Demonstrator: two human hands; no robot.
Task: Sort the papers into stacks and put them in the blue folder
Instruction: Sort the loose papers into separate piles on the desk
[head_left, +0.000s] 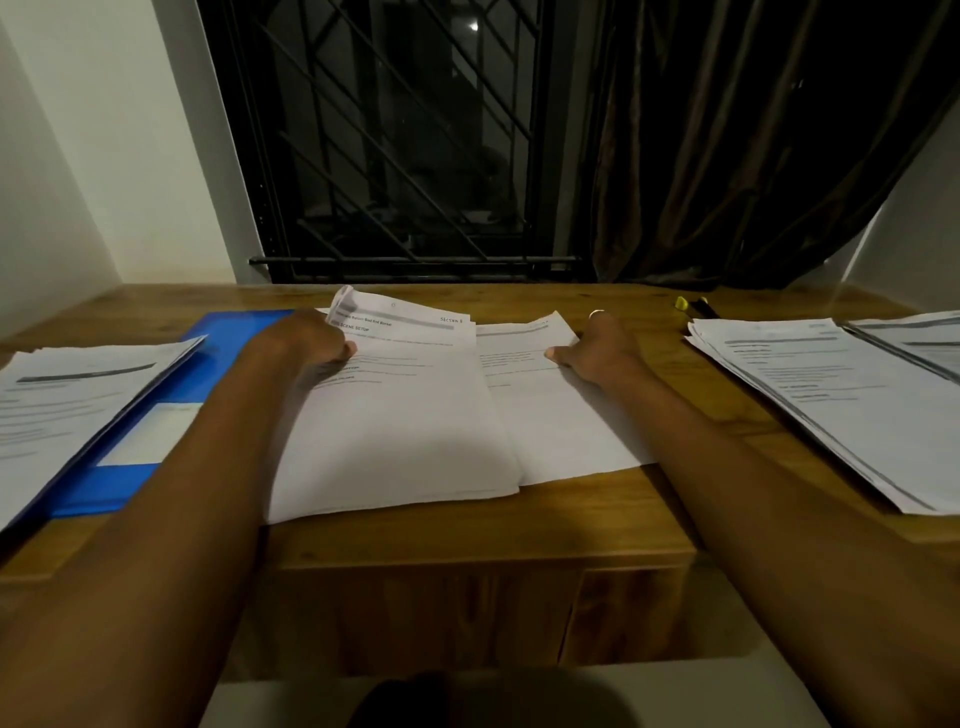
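A thick stack of printed papers (400, 436) lies in the middle of the wooden desk (467, 525). My left hand (306, 343) grips the stack's upper left corner, where the top sheets curl up. A single sheet (556, 415) lies beside the stack, partly under its right edge. My right hand (597, 353), with a ring on one finger, rests on that sheet's upper right part, thumb pressing on it. The blue folder (130, 467) lies shut at the left, with another paper stack (62, 405) over its left side. Two more overlapping paper stacks (852, 405) lie at the right.
A yellow and black pen or marker (693, 305) lies at the back right of the desk. Behind the desk are a barred window (395, 140) and a dark curtain (737, 140). White walls close in on both sides.
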